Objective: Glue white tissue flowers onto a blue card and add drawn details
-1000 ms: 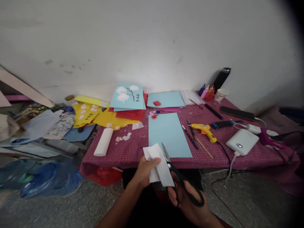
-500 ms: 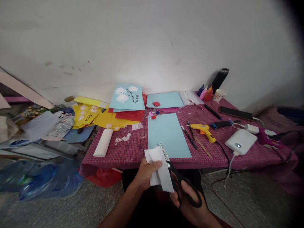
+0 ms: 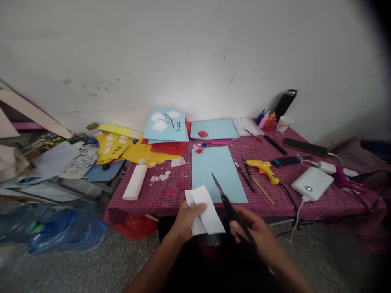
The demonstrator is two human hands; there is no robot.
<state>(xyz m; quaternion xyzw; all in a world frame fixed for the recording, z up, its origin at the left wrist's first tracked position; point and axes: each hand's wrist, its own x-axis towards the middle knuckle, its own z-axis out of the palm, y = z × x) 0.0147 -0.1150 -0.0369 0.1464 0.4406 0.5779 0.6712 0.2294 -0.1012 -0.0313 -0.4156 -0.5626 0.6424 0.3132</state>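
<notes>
My left hand (image 3: 187, 220) pinches a folded piece of white paper (image 3: 209, 213) over the table's front edge, thumb on top. To its right, my right hand (image 3: 252, 228) is closed round the black handles of a pair of scissors (image 3: 227, 203). The scissors are turned edge-on, with their blades pointing up and left, apart from the paper. Beyond them a light blue sheet (image 3: 214, 167) lies flat on the table. Small red, pink and blue paper pieces (image 3: 199, 149) rest on its far left corner.
A white paper roll (image 3: 135, 182) and scraps (image 3: 160, 177) lie left on the checked cloth (image 3: 171, 203). At right are a yellow glue gun (image 3: 263, 169), pens (image 3: 245, 178) and a white power bank (image 3: 312, 183). Blue cards with white flowers (image 3: 166, 125) stand at the back.
The scissors have come away from the white paper to the right and turned edge-on in my right hand. My left hand still holds the paper in nearly the same place.
</notes>
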